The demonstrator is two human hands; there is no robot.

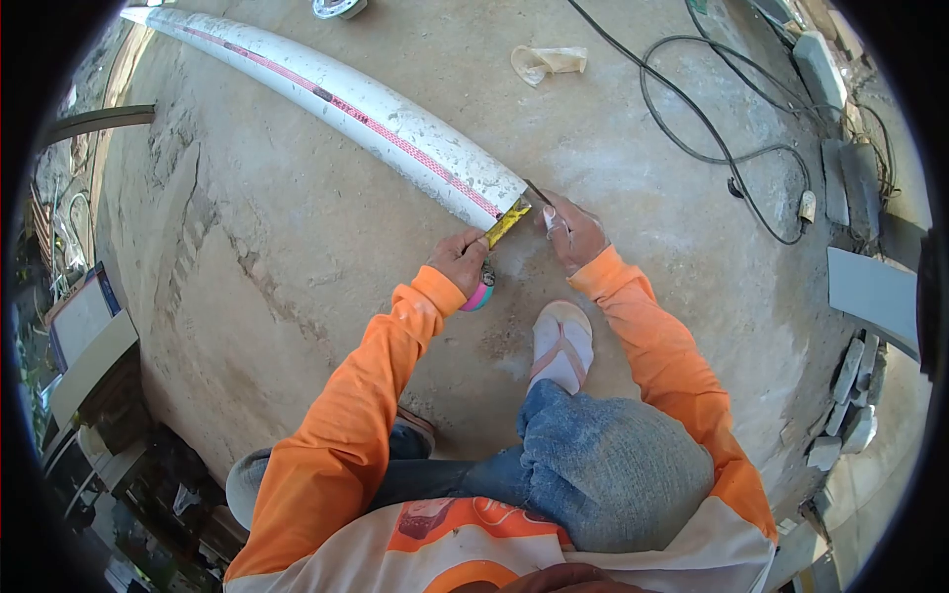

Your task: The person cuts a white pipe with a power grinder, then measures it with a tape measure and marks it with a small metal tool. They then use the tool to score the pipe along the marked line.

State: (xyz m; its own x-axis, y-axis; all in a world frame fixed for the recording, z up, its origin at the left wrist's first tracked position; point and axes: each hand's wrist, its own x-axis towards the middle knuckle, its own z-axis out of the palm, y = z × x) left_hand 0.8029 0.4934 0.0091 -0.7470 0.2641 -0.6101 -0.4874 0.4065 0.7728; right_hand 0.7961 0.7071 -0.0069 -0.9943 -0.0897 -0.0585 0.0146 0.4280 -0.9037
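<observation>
A long white pipe [346, 104] with a pink-red printed stripe lies on the ground, its near end between my hands. My left hand [461, 261] is closed at that end around a tape measure [480, 295] with a pink and teal case. Its yellow blade [508, 224] shows across the pipe's end. Just right of the pipe end, my right hand [573, 231] is closed on a thin dark stick [539, 193], whose tip reaches the pipe's edge. The stick's exact kind cannot be made out.
A translucent crumpled cup-like piece [549, 63] lies beyond the pipe. A black cable [682, 99] loops across the ground at right, near stacked stone slabs [852, 385]. A white round object [338, 8] sits at the top edge. My sandaled foot [561, 346] is close below.
</observation>
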